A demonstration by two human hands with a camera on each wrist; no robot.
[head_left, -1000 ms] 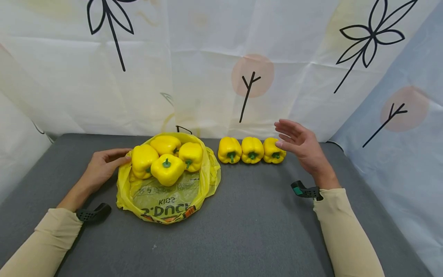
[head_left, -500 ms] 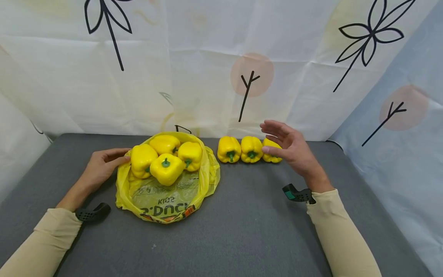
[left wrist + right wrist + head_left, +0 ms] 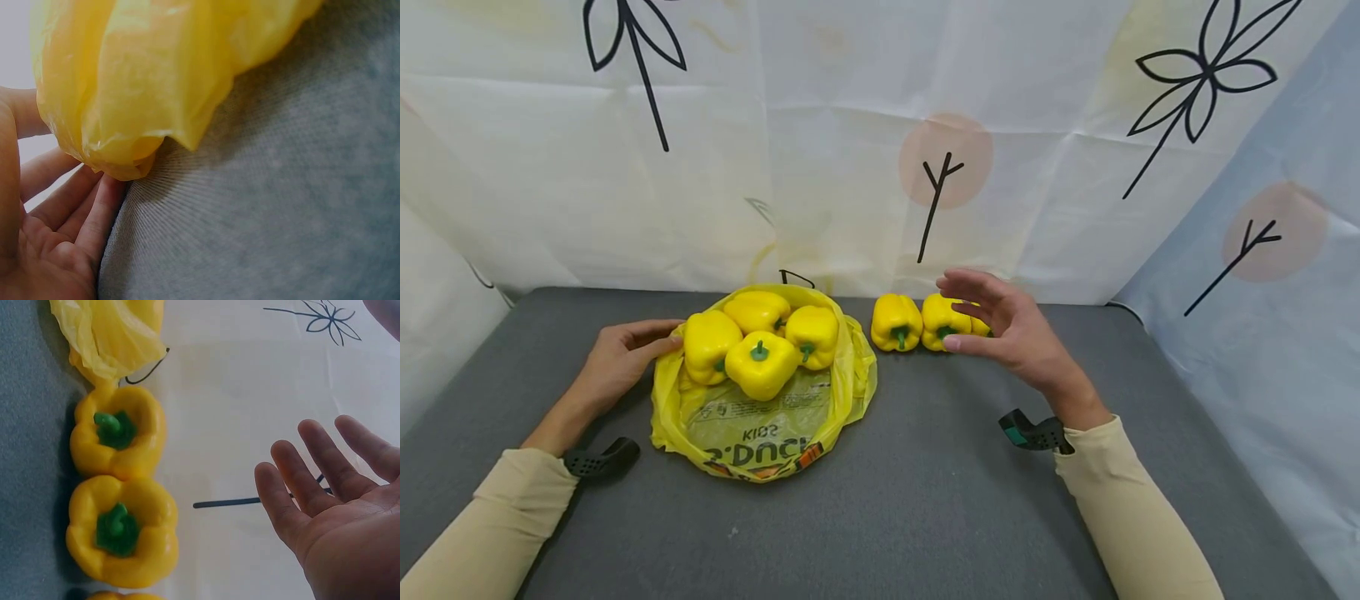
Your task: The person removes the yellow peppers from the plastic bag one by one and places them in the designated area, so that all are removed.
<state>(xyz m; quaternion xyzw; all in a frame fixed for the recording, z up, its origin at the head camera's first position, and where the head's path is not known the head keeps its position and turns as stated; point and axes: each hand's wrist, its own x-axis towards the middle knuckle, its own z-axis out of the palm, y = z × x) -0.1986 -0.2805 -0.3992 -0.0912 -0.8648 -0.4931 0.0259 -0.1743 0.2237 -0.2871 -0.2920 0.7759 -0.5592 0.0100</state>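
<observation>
Sitting on the grey table [image 3: 880,533]: yellow plastic bag [image 3: 861,367]. Left hand [image 3: 625,354] pinches its left rim; right hand [image 3: 1006,329] released, fingers extended. Four yellow bell peppers [image 3: 763,367] inside bag, three loose peppers [image 3: 896,323] lined up right of it, near right hand.
</observation>
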